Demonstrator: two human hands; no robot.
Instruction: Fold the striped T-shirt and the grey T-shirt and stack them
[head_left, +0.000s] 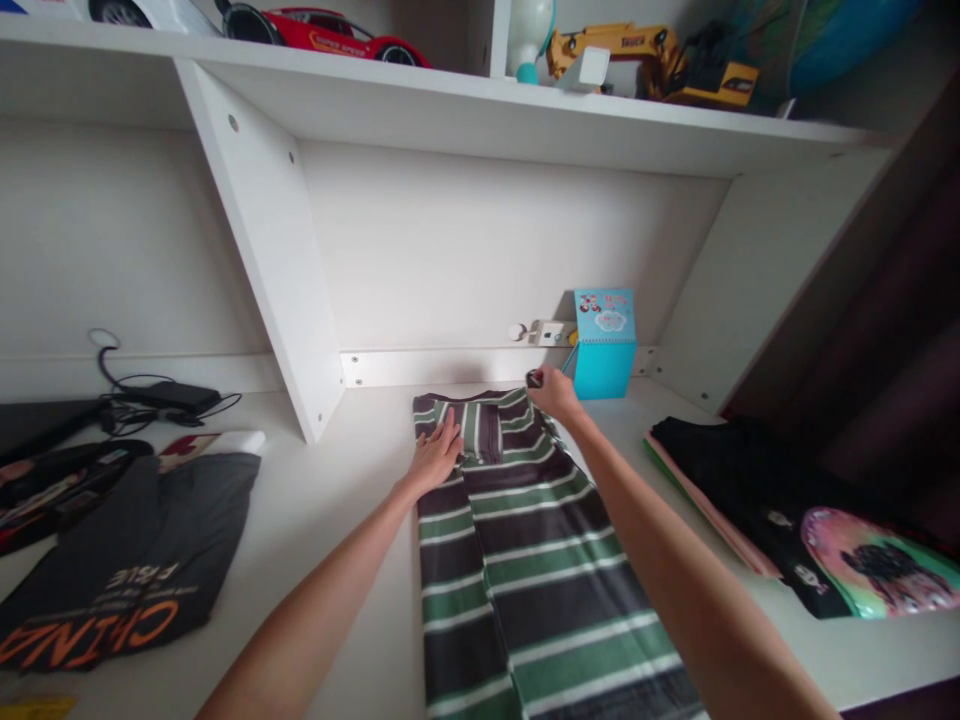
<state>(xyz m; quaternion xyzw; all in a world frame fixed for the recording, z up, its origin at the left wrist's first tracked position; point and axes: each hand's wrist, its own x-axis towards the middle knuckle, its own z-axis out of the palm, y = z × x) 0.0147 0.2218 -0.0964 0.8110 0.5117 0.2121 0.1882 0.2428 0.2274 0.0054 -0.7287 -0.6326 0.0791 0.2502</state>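
Broadly, everything happens on the white desk point(337, 520) that both forearms stretch across, under a shelf carrying toy vehicles, well above the hands. Spread lengthwise from the near edge out to the hands is the striped shirt point(525, 570), dark grey with green and white bands, folded into a long narrow panel; its collar end lies directly beneath the hands. Off to the left hand's side, well apart, lies a dark grey printed shirt point(142, 570), and off to the right hand's side a black shirt point(757, 490) rests on a flat stack. Just beyond the right hand stands a small blue box point(604, 345), close enough to be knocked.

The left hand point(435, 458) lies flat and open, fingers spread, pressing the cloth beside the collar and gripping nothing. The right hand point(553, 392) is closed in a pinch on the far right corner of the striped shirt, lifting it slightly.

To do this well, I would judge, the flat palm should keep anchoring the cloth so the stripes stay aligned while the pinched corner is drawn taut and level. Pull gently, smooth the crease outward from the palm, and keep the knuckles clear of that box.
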